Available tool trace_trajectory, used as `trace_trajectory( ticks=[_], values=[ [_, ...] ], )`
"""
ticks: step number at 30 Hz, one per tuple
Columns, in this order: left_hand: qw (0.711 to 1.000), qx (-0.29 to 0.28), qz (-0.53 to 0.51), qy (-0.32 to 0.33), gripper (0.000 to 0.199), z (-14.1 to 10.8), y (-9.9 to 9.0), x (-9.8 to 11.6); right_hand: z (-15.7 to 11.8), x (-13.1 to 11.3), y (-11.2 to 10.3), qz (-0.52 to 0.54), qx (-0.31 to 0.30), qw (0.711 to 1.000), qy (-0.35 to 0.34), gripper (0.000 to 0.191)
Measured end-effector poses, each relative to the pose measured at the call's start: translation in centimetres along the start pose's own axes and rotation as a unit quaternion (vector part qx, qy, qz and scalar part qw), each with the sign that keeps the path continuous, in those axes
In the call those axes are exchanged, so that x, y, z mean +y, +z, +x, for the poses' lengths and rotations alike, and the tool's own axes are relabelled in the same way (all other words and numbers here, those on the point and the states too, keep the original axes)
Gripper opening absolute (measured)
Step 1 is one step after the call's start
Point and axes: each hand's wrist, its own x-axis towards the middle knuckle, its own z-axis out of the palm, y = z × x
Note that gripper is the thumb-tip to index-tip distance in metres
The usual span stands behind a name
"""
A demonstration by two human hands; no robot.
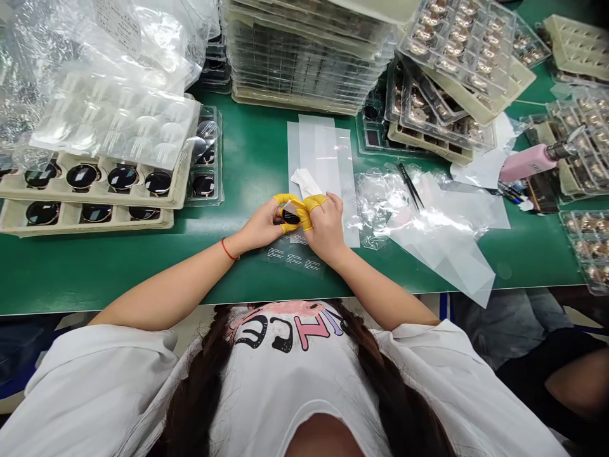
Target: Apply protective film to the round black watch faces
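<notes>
Yellow finger covers are on the fingertips of both hands. Between the thumb and fingers of my left hand (267, 221) is a dark round lens (290, 214). My right hand (324, 223) is closed at the lens's right edge, and a crumpled white cloth (307, 182) sticks out above its fingers. Beneath the hands lie translucent sheets (343, 184) and a clear film with small white print (294, 258). At the left, cream trays (90, 202) hold round dark lenses in compartments.
Stacked clear trays (304, 70) stand at the back. On the right are black tweezers (410, 185), crumpled film (375, 203), a pink bottle (528, 162) and trays of shiny parts (459, 38). Plastic bags (157, 38) lie back left. A person's knee (578, 384) shows lower right.
</notes>
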Motion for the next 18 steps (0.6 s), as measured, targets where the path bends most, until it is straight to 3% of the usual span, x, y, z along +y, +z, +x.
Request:
trace_trajectory(
  ticks=[6,12,16,18],
  values=[
    [0.999,-0.012,-0.031,0.001,0.056,0.1,-0.1,0.0,1.0,1.0,0.6,0.014,-0.059,0.997,0.057,0.026],
    [0.999,-0.029,-0.034,0.001,0.059,0.2,-0.4,-0.1,1.7,1.1,0.7,0.032,-0.065,0.994,0.078,0.024],
    [0.999,-0.032,-0.037,-0.019,0.057,0.2,-0.5,0.5,2.2,1.6,-0.6,0.143,-0.058,0.984,0.087,0.022],
    [0.998,-0.033,-0.048,-0.033,0.058,0.2,-0.6,0.9,2.4,2.9,-1.5,0.212,-0.023,0.966,0.147,0.024]
  ],
)
